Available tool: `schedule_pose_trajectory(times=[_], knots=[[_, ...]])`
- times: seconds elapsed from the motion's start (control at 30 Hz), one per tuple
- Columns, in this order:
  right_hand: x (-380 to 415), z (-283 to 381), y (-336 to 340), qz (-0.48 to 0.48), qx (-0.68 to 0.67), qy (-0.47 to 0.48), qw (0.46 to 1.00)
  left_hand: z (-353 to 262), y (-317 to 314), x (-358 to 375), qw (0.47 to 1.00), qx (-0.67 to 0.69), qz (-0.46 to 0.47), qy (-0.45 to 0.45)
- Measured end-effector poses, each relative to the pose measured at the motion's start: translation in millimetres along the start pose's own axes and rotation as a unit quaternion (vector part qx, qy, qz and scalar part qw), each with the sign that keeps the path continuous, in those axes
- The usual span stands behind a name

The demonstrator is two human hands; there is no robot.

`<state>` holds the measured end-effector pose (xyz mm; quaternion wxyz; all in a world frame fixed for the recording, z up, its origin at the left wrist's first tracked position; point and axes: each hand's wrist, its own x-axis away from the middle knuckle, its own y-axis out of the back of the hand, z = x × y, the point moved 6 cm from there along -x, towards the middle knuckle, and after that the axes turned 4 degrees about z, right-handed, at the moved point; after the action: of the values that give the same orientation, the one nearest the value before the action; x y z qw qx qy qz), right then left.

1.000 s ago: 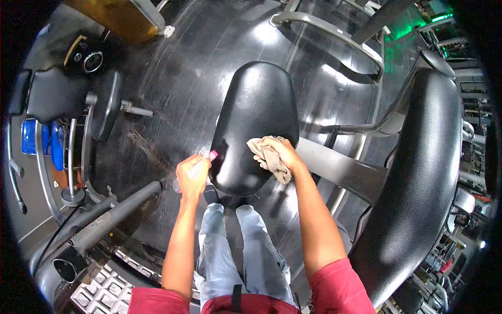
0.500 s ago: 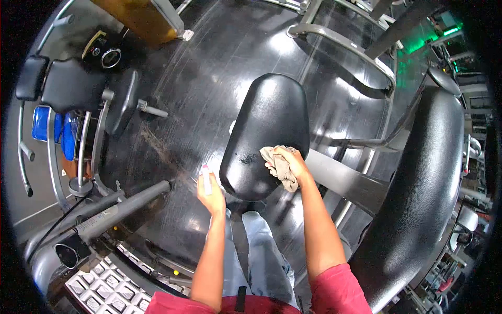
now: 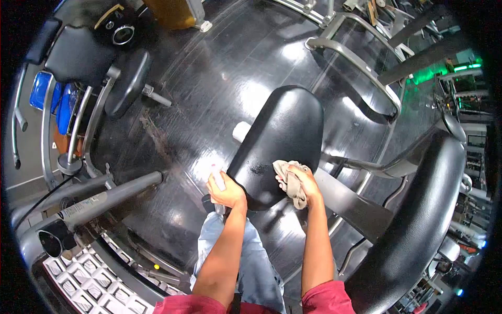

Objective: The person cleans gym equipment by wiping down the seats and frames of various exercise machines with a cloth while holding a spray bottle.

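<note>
A black padded seat lies in the middle, with a patch of small wet-looking spots near its lower end. My right hand is closed on a crumpled beige cloth at the seat's right edge. At the seat's lower left, my left hand has its fingers wrapped round a small white bottle with a pinkish top.
To the right stands a long black backrest pad, joined to the seat by a grey metal beam. Another machine with black pads is at the upper left. A grey tube reaches in from the left. Curved metal legs stand at the upper right.
The view has shifted and turned, so the seat appears lower and further right. My left hand has come closer to the seat's lower left edge. The cloth remains in my right hand.
</note>
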<state>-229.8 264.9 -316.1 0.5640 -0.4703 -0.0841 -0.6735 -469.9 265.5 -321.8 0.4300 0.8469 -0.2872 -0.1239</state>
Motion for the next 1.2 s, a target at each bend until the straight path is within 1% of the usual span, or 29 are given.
schedule_pose_trajectory(times=[0.03, 0.1, 0.13, 0.17, 0.23, 0.27, 0.33, 0.37, 0.4, 0.43, 0.5, 0.53, 0.57, 0.63, 0.7, 0.73, 0.77, 0.8, 0.87, 0.9, 0.97, 1.07, 1.17, 1.2], knots=[[-0.6, -0.8, 1.2, 0.001, 0.004, -0.005, 1.000, 1.7, -1.3, -1.7, 1.000, -0.002, -0.001, 0.006], [4.0, 2.0, -0.9, -0.001, 0.046, -0.004, 0.999, -2.5, -3.1, -0.6, 0.999, 0.028, 0.022, -0.032], [9.1, 1.8, 0.9, -0.031, 0.055, -0.020, 0.998, -1.8, -3.8, 1.5, 0.999, 0.013, 0.035, -0.018], [16.3, 5.5, -4.0, -0.033, 0.058, -0.024, 0.998, -2.9, -3.0, 2.5, 0.999, 0.012, 0.037, -0.014], [29.0, 25.4, -13.5, -0.050, 0.226, 0.087, 0.969, -4.3, -3.8, 2.5, 0.999, -0.028, 0.035, -0.019], [34.7, 33.7, -20.5, -0.076, 0.235, 0.135, 0.959, -3.5, -4.4, 3.6, 0.999, -0.028, 0.032, -0.027], [44.6, 48.4, -23.9, -0.170, 0.300, 0.230, 0.910, 0.2, -6.0, 1.9, 0.998, -0.036, 0.039, -0.034], [48.0, 55.5, -29.2, -0.211, 0.333, 0.283, 0.874, 0.1, -6.7, 2.0, 0.997, -0.041, 0.047, -0.041], [48.7, 57.2, -33.4, -0.243, 0.398, 0.327, 0.822, -0.2, -5.8, 2.2, 0.997, -0.045, 0.053, -0.037], [40.8, 48.2, -30.7, -0.258, 0.470, 0.300, 0.789, -0.6, -5.7, 2.6, 0.997, -0.044, 0.054, -0.036], [36.6, 28.5, -38.0, -0.272, 0.514, 0.326, 0.745, -2.2, -5.2, 3.4, 0.997, -0.049, 0.049, -0.030], [42.2, 19.1, -46.5, -0.263, 0.528, 0.353, 0.726, -2.5, -5.7, 3.7, 0.997, -0.051, 0.060, -0.025], [48.1, 11.1, -60.0, -0.245, 0.556, 0.337, 0.719, -3.8, -6.2, 2.5, 0.997, -0.051, 0.060, -0.025], [57.2, -9.6, -84.1, -0.185, 0.568, 0.330, 0.731, -3.3, -4.1, 4.1, 0.997, -0.041, 0.061, -0.035], [59.8, -18.4, -88.8, -0.191, 0.569, 0.306, 0.739, -4.3, -4.8, 4.3, 0.997, -0.033, 0.060, -0.039], [58.3, -12.9, -86.4, -0.191, 0.581, 0.310, 0.728, -3.6, -5.0, 4.5, 0.997, -0.041, 0.065, -0.032], [54.9, -5.2, -80.7, -0.201, 0.593, 0.317, 0.712, -3.8, -4.6, 3.9, 0.996, -0.049, 0.070, -0.026], [50.4, 6.1, -73.8, -0.228, 0.584, 0.319, 0.711, -2.7, -5.2, 3.5, 0.996, -0.050, 0.071, -0.026], [38.0, 32.6, -64.2, -0.278, 0.570, 0.331, 0.699, -4.7, -2.9, 4.1, 0.997, -0.040, 0.028, -0.061], [33.6, 44.8, -63.2, -0.301, 0.566, 0.340, 0.689, -3.3, -3.1, 4.8, 0.997, -0.040, 0.029, -0.060], [31.4, 49.1, -67.8, -0.298, 0.564, 0.346, 0.688, -2.9, -3.8, 4.5, 0.997, -0.039, 0.027, -0.060], [36.2, 20.7, -84.5, -0.233, 0.581, 0.330, 0.706, -3.6, -3.6, 4.8, 0.997, -0.032, 0.031, -0.060], [46.2, -4.7, -109.4, -0.146, 0.606, 0.309, 0.718, -6.4, -1.7, 5.4, 0.998, -0.026, 0.035, -0.052], [46.4, -2.1, -111.2, -0.150, 0.612, 0.311, 0.712, -6.0, -2.3, 5.7, 0.998, -0.025, 0.034, -0.051]])
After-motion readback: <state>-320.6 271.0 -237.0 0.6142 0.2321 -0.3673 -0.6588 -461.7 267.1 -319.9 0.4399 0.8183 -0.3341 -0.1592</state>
